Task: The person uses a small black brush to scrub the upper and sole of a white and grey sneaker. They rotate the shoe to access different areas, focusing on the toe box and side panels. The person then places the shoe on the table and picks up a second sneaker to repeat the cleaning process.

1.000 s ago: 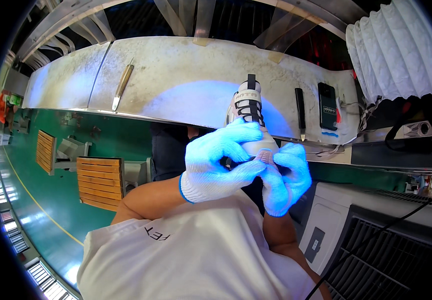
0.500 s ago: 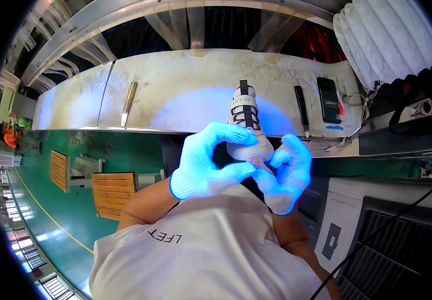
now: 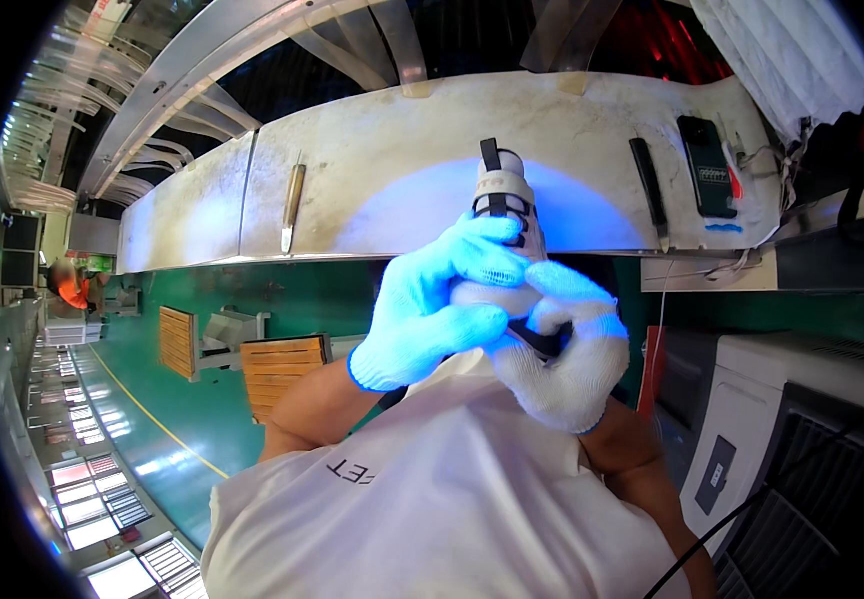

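A light-coloured sneaker (image 3: 497,296) with black laces and a black heel loop is held between my gloved hands, its heel pointing away from me and its toe toward my chest. My left hand (image 3: 432,304) is closed round the shoe's left side, with fingers over the laces and the thumb by the toe. Bent at the toe's right side, the fingers of my right hand (image 3: 567,349) press against the shoe. Blue light falls on both white knitted gloves. The sole and much of the toe are hidden by my hands.
Beyond the shoe runs a stained, pale bench (image 3: 372,150). On it lie a wooden-handled pointed tool (image 3: 294,205), a black slim tool (image 3: 649,190) and a dark phone (image 3: 709,165). Wooden-topped stools (image 3: 282,371) stand lower left; a grey machine (image 3: 752,399) stands at right.
My view has turned, so the bench items sit further right. The left fingers have moved further over the laces, and the right hand's fingers have closed in on the toe.
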`<action>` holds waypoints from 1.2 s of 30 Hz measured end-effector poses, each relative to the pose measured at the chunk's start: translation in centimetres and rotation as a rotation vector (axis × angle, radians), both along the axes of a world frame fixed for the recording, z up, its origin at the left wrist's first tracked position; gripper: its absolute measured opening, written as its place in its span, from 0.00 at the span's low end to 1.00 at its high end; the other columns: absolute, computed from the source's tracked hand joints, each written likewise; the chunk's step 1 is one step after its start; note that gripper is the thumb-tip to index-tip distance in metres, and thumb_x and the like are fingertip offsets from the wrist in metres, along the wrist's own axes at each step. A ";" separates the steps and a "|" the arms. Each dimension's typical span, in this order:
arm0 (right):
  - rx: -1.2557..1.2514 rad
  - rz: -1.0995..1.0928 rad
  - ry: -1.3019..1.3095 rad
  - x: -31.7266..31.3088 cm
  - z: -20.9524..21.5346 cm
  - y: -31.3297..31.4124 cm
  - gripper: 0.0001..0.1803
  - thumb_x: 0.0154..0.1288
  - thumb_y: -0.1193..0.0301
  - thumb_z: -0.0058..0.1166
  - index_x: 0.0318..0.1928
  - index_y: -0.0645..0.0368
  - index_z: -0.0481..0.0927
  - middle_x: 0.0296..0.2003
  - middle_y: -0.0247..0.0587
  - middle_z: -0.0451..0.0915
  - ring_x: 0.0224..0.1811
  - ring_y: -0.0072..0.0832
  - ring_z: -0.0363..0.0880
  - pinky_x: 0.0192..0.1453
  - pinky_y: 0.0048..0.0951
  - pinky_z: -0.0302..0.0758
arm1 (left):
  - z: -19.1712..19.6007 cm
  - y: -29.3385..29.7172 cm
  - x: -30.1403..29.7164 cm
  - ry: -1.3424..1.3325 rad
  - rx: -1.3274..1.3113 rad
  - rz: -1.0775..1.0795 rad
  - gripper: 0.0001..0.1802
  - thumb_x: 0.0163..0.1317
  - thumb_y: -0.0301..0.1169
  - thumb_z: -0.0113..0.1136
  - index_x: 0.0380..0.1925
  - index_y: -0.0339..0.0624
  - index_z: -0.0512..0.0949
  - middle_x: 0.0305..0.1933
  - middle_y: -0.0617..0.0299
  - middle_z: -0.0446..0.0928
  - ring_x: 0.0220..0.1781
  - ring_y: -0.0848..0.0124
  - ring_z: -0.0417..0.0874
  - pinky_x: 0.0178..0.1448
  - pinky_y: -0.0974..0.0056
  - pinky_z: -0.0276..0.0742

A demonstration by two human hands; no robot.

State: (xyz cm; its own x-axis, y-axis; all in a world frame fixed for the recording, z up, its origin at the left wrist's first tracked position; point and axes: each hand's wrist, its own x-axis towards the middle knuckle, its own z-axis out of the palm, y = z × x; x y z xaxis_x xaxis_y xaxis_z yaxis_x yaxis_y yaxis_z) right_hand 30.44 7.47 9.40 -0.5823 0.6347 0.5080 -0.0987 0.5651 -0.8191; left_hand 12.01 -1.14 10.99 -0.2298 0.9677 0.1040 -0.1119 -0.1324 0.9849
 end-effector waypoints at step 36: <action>0.123 -0.183 0.146 -6.1 -3.9 1.7 0.40 0.50 0.53 0.91 0.58 0.55 0.81 0.43 0.44 0.83 0.42 0.45 0.87 0.44 0.42 0.85 | 3.9 1.0 -4.1 0.414 -0.264 -0.020 0.30 0.52 0.33 0.91 0.51 0.37 0.84 0.61 0.52 0.87 0.79 0.56 0.80 0.82 0.47 0.74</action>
State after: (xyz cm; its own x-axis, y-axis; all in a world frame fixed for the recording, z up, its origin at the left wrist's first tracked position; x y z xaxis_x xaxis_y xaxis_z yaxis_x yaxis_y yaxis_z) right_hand 24.31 9.15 5.47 -0.3786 0.6511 0.6578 -0.0975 0.6787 -0.7279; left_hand 7.92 -0.14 14.93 -0.2024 0.9770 -0.0670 0.2958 0.1262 0.9469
